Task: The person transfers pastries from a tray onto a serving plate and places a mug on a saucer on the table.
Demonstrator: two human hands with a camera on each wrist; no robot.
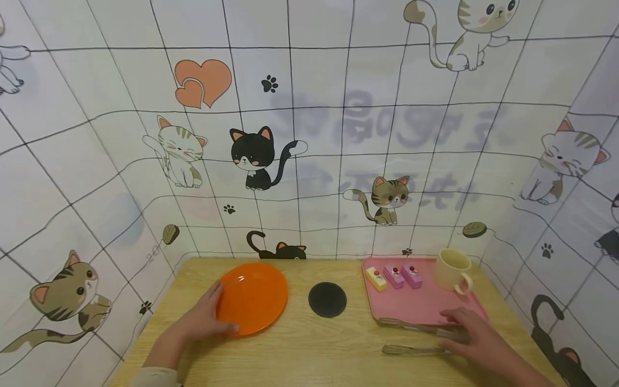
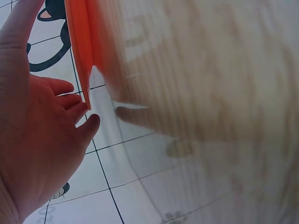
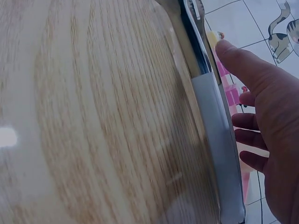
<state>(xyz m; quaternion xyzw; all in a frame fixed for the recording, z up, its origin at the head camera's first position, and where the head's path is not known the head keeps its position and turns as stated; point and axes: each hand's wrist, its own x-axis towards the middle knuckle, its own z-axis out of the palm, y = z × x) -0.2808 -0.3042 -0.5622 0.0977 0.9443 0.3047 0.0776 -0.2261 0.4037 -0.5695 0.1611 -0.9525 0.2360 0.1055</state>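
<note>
An orange plate [image 1: 256, 298] lies on the left of the table, with my left hand [image 1: 205, 314] at its left rim, thumb and fingers spread apart. In the left wrist view the plate [image 2: 80, 51] stands between that hand's thumb and its fingers [image 2: 63, 86]; whether they touch the rim is unclear. My right hand [image 1: 471, 336] reaches over the right end of metal tongs [image 1: 411, 350] lying spread on the table. The right wrist view shows its fingers [image 3: 247, 122] apart beside the tongs' pale handle [image 3: 217, 149], not curled round it.
A pink tray [image 1: 411, 309] behind the tongs carries a yellow mug [image 1: 452, 269], a yellow cake slice [image 1: 376, 279] and two pink ones [image 1: 394, 277]. A dark round coaster [image 1: 328, 299] lies mid-table. Cat-printed, tile-patterned walls [image 1: 319, 161] enclose the table's back and sides.
</note>
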